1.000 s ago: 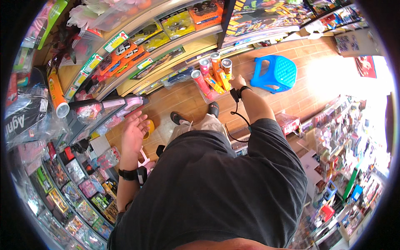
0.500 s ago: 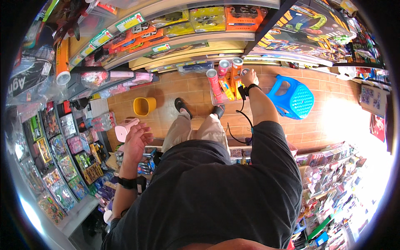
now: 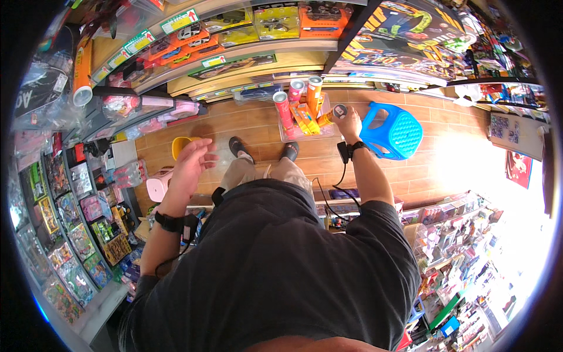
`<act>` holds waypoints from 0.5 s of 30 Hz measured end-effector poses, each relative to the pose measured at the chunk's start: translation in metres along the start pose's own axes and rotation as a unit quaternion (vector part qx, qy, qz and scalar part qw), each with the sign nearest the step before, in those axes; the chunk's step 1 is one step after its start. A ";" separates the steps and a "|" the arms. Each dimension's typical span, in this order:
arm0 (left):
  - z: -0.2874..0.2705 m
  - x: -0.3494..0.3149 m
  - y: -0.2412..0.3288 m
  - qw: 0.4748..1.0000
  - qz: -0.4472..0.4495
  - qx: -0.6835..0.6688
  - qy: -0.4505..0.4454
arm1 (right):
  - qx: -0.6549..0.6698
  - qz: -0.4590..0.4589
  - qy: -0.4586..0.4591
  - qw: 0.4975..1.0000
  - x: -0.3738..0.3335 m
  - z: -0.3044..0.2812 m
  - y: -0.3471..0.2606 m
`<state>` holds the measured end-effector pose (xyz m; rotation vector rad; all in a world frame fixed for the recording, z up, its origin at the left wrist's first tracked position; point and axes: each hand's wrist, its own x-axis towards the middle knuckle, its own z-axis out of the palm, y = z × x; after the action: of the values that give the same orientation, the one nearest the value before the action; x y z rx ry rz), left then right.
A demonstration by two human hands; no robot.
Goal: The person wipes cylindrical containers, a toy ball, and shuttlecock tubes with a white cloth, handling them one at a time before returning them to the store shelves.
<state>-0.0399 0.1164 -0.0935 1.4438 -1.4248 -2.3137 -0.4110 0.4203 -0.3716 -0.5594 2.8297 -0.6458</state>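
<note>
My right hand (image 3: 350,124) is closed around an orange tube (image 3: 324,119) with a dark round end, at the right side of a low clear plastic bin (image 3: 316,134) on the floor. In that bin stand a red tube (image 3: 284,112), a pink one (image 3: 296,91) and an orange one (image 3: 314,95). Orange-yellow packs (image 3: 305,119) lie slanted between them. My left hand (image 3: 193,167) hangs in the air on the left, fingers apart, holding nothing. Both wrists wear black straps.
A blue plastic stool (image 3: 396,132) stands right of the bin. Left of my feet are a yellow bucket (image 3: 179,146) and a pink stool (image 3: 158,185). Shelves of packaged toys (image 3: 281,24) rise ahead, with a rack of packs (image 3: 76,211) at left.
My right hand has come up and nearer, and the orange tube's dark end now shows in it. My left hand has risen slightly. The view has shifted a little to the right.
</note>
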 end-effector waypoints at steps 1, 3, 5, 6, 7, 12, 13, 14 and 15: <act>0.002 0.000 0.000 1.000 0.009 0.011 -0.017 | 0.017 -0.006 0.004 1.000 -0.006 -0.013 0.002; 0.006 0.002 0.001 0.998 0.021 0.020 -0.049 | 0.028 -0.013 0.013 0.999 -0.017 -0.042 0.000; 0.009 0.007 0.001 0.997 0.029 0.026 -0.067 | 0.049 -0.024 0.022 0.998 -0.027 -0.075 -0.007; 0.010 0.011 0.000 0.996 0.034 0.036 -0.078 | 0.043 -0.022 0.028 0.998 -0.034 -0.092 -0.013; 0.012 0.012 0.001 0.995 0.040 0.030 -0.090 | 0.030 -0.034 0.045 0.998 -0.040 -0.110 -0.020; 0.020 0.023 0.001 0.988 0.052 0.025 -0.146 | 0.106 0.014 0.060 0.992 -0.063 -0.201 -0.064; 0.021 0.026 0.002 0.985 0.052 0.049 -0.156 | 0.127 -0.012 0.086 0.988 -0.059 -0.207 -0.055; 0.019 0.026 0.001 0.983 0.053 0.071 -0.161 | 0.164 -0.002 0.081 0.983 -0.063 -0.222 -0.069; 0.019 0.023 0.001 0.983 0.058 0.067 -0.163 | 0.224 -0.002 0.058 0.973 -0.066 -0.236 -0.076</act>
<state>-0.0674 0.1175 -0.1061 1.0076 -1.7223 -2.5076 -0.3875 0.4730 -0.1216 -0.4554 2.6476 -1.3063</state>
